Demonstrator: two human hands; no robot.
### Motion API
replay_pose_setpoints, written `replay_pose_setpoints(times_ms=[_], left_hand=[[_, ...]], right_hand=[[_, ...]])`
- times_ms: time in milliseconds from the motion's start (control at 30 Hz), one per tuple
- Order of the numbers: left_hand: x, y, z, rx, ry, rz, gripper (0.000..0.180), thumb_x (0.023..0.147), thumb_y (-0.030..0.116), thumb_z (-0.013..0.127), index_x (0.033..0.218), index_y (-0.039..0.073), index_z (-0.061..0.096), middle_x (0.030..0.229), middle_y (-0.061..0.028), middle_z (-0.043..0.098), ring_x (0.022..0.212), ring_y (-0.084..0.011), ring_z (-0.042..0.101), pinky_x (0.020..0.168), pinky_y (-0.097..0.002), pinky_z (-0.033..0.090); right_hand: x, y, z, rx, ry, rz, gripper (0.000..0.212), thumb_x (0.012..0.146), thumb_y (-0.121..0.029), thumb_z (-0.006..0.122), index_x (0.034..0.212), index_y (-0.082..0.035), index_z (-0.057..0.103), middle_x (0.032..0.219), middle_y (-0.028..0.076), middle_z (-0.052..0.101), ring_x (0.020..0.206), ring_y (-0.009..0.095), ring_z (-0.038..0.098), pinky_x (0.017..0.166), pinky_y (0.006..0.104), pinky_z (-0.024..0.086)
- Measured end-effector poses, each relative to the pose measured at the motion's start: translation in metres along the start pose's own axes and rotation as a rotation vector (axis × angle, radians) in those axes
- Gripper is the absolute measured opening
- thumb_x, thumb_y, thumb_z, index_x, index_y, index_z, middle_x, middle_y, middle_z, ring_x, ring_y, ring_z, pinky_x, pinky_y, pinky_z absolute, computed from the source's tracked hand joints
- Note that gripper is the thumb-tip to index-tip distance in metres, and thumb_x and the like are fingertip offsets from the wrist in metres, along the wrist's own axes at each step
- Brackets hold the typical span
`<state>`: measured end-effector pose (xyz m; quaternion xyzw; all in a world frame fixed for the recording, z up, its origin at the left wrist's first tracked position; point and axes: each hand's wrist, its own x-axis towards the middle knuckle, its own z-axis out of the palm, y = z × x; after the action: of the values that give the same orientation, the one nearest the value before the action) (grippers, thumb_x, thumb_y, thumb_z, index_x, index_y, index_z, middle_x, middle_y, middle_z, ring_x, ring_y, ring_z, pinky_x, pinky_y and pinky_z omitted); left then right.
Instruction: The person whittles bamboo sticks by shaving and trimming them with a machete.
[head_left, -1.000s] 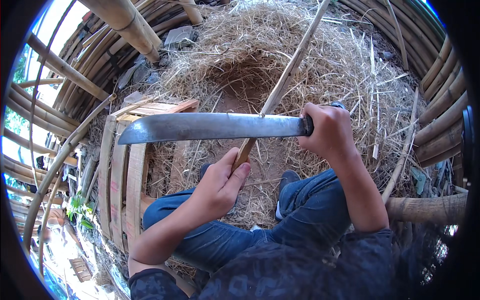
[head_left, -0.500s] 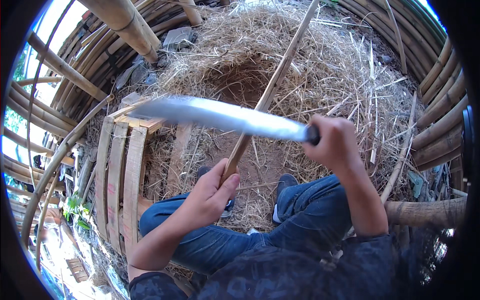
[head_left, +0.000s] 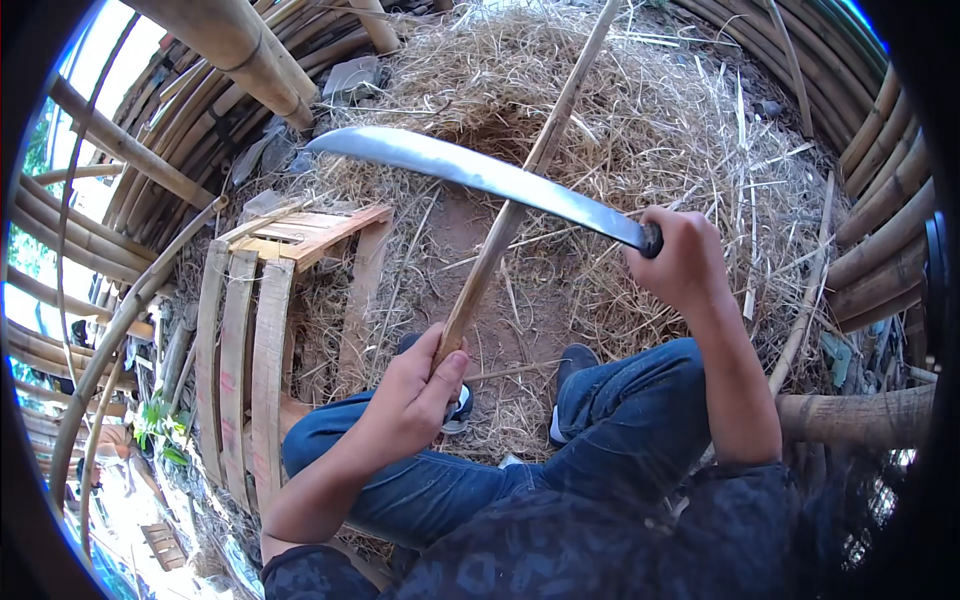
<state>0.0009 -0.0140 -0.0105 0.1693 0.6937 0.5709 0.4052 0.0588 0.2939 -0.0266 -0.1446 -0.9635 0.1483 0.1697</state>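
Observation:
My left hand (head_left: 418, 395) is wrapped round the near end of a long, narrow bamboo strip (head_left: 487, 263), which slants away from me to the upper right. In my right hand (head_left: 683, 258) is the dark handle of a machete (head_left: 480, 175). Its broad, curved blade points left and crosses the strip about midway along. Blade and strip overlap in the picture; whether the edge bites into the strip I cannot tell. Both hands are above my bent knees.
A slatted wooden crate (head_left: 268, 340) stands by my left knee. Straw and shavings (head_left: 680, 170) cover the ground ahead. Bamboo-pole walls (head_left: 890, 240) curve round both sides, and a thick bamboo post (head_left: 235, 55) rises at the upper left. A horizontal pole (head_left: 855, 418) lies near my right elbow.
The machete blade has shifted farther along the strip, away from me, and now tilts more, its tip higher. My right hand has moved slightly right and up. My left hand keeps its grip.

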Motion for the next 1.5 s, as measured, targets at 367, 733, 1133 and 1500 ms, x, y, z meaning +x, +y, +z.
replay_pose_setpoints(times_ms=[367, 733, 1133, 1500], left_hand=[[-0.002, 0.008, 0.001, -0.182, 0.005, 0.062, 0.01, 0.103, 0.017, 0.043, 0.101, 0.008, 0.045, 0.067, 0.0057, 0.037, 0.052, -0.0013, 0.029, 0.045, -0.0191, 0.025], [0.002, -0.001, -0.004, -0.231, 0.038, 0.032, 0.013, 0.103, 0.022, 0.043, 0.101, 0.009, 0.043, 0.065, 0.0055, 0.034, 0.048, -0.0014, 0.026, 0.041, -0.0193, 0.022], [-0.001, -0.004, -0.001, 0.019, 0.023, 0.05, 0.013, 0.102, 0.016, 0.043, 0.098, 0.005, 0.047, 0.068, 0.0019, 0.046, 0.06, -0.0062, 0.041, 0.055, -0.0253, 0.035], [-0.002, -0.006, 0.008, 0.179, 0.034, 0.177, 0.013, 0.103, 0.018, 0.042, 0.101, 0.006, 0.046, 0.069, 0.0041, 0.042, 0.057, -0.0029, 0.036, 0.049, -0.0204, 0.032]], right_hand=[[-0.005, -0.025, 0.002, 0.078, -0.04, -0.237, 0.017, 0.061, -0.019, 0.071, 0.07, -0.008, 0.061, 0.058, 0.011, 0.06, 0.057, 0.031, 0.063, 0.058, 0.041, 0.051], [-0.006, -0.012, 0.003, -0.013, -0.055, -0.208, 0.023, 0.059, -0.022, 0.073, 0.072, -0.008, 0.061, 0.061, 0.01, 0.062, 0.06, 0.03, 0.064, 0.059, 0.0408, 0.052], [-0.003, -0.026, 0.005, 0.02, -0.007, -0.255, 0.018, 0.061, -0.017, 0.072, 0.066, -0.008, 0.057, 0.056, 0.009, 0.059, 0.054, 0.028, 0.063, 0.055, 0.0391, 0.05], [-0.012, -0.037, 0.006, 0.123, -0.083, -0.311, 0.018, 0.056, -0.013, 0.071, 0.069, -0.007, 0.059, 0.054, 0.01, 0.055, 0.052, 0.03, 0.06, 0.054, 0.0379, 0.048]])
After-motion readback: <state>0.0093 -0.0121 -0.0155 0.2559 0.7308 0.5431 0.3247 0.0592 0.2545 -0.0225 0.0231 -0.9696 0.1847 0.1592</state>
